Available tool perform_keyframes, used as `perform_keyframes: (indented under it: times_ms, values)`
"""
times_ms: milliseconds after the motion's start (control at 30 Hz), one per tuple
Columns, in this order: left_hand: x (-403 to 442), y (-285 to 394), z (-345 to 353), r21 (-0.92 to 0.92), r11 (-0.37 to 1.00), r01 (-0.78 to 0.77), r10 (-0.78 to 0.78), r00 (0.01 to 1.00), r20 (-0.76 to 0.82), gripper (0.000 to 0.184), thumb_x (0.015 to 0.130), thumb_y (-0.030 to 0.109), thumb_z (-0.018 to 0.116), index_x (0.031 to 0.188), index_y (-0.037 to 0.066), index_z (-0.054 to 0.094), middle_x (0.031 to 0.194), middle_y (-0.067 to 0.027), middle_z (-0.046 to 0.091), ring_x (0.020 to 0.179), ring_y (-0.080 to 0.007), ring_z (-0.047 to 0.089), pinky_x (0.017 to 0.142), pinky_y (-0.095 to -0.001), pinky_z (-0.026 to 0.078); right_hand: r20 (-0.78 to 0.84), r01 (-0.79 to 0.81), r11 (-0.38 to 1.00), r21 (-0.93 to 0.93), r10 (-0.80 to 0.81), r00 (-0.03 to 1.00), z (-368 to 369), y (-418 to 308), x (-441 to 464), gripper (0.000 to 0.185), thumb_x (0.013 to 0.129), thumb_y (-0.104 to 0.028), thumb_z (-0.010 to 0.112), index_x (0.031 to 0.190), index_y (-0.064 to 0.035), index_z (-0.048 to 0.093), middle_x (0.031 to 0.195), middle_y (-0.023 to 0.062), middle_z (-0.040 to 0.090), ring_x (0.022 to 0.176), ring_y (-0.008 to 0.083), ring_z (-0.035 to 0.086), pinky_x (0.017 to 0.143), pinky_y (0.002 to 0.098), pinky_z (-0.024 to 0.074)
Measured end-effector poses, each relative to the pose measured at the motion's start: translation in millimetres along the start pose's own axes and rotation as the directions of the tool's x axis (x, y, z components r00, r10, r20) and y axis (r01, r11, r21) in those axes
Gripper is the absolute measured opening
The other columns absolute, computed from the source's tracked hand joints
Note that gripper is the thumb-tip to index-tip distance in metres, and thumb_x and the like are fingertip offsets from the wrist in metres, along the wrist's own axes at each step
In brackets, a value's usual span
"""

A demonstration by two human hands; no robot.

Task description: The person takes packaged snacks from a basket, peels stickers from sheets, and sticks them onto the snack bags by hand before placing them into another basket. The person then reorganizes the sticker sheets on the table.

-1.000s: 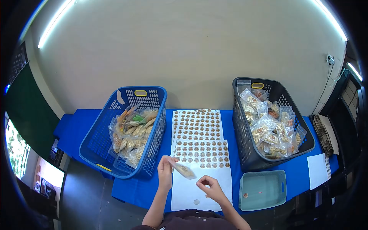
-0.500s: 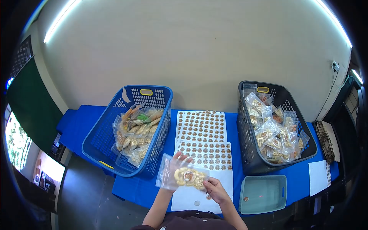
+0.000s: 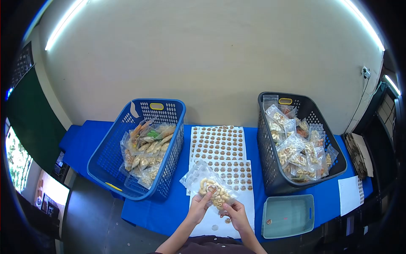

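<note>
Both hands hold one clear bag of pale ring-shaped snacks (image 3: 219, 195) over the white sticker sheets. My left hand (image 3: 198, 208) is closed on its left side, the thumb on the round brown sticker. Closed on the bag's lower right corner is my right hand (image 3: 236, 215). Beneath and behind the bag lie sheets of round brown stickers (image 3: 220, 144). A blue basket (image 3: 169, 169) at the left holds several filled bags. More bags, some with round stickers showing, fill a black basket (image 3: 267, 161) at the right.
A grey-green tray (image 3: 292, 216) with a loose round sticker sits at the front right. Farther right are another sticker sheet (image 3: 349, 199) and a stack of brown cardboard (image 3: 356, 154). Blue cloth (image 3: 148, 218) covers the table, and a wall stands behind it.
The bag has turned from edge-on to face-up, then tilted, its open-looking end pointing up and left. My right hand has taken hold of its corner, and my left thumb now lies on the sticker.
</note>
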State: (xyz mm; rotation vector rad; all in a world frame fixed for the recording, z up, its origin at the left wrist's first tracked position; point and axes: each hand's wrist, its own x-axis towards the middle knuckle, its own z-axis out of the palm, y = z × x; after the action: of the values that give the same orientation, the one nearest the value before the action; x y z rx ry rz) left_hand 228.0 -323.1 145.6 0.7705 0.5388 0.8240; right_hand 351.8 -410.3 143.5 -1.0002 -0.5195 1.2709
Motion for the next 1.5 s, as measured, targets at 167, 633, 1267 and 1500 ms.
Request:
perform_keyframes:
  times_ms: [167, 633, 1267, 1500]
  values:
    - [-2, 12, 4, 0.053, 0.997, 0.059, -0.059, 0.998, 0.006, 0.031, 0.088, 0.017, 0.05, 0.114, 0.0, 0.046, 0.106, -0.0082, 0.056, 0.095, -0.0153, 0.056, 0.083, -0.0291, 0.045, 0.073, 0.012, 0.966, -0.259, 0.008, 0.997, -10, -12, -1, 0.021, 0.086, -0.017, 0.053, 0.087, 0.0032, 0.057, 0.07, 0.0074, 0.059, 0.055, 0.0119, 0.054, 0.051, 0.0243, 0.0439]
    - [-9, 6, -2, 0.252, 0.964, 0.081, -0.097, 0.994, 0.049, 0.033, 0.084, 0.021, 0.058, 0.106, -0.003, 0.053, 0.099, -0.0074, 0.059, 0.087, -0.0123, 0.057, 0.075, -0.0247, 0.046, 0.057, 0.095, 0.961, -0.26, -0.083, 0.995, -5, -2, -4, 0.026, 0.087, -0.024, 0.054, 0.083, 0.0012, 0.059, 0.065, 0.0039, 0.056, 0.057, 0.008, 0.052, 0.052, 0.021, 0.0416]
    - [0, 8, -10, 0.503, 0.864, 0.036, -0.099, 0.99, 0.099, 0.038, 0.083, 0.006, 0.057, 0.116, -0.005, 0.044, 0.102, -0.0122, 0.059, 0.094, -0.0153, 0.057, 0.081, -0.0249, 0.044, 0.096, 0.025, 0.905, -0.425, 0.017, 0.995, -29, -20, 2, 0.02, 0.087, -0.021, 0.052, 0.083, -0.0019, 0.059, 0.073, 0.0019, 0.059, 0.064, 0.0073, 0.053, 0.058, 0.0211, 0.0419]
    - [2, 42, -23, 0.442, 0.889, -0.121, 0.112, 0.993, 0.046, 0.034, 0.087, 0.007, 0.05, 0.118, -0.002, 0.041, 0.103, -0.0164, 0.059, 0.096, -0.021, 0.057, 0.083, -0.028, 0.045, -0.226, 0.429, 0.903, 0.031, -0.412, 0.883, -58, -81, 21, 0.02, 0.09, -0.021, 0.045, 0.095, -0.0019, 0.052, 0.081, 0.0067, 0.055, 0.064, 0.0137, 0.051, 0.06, 0.0252, 0.0426]
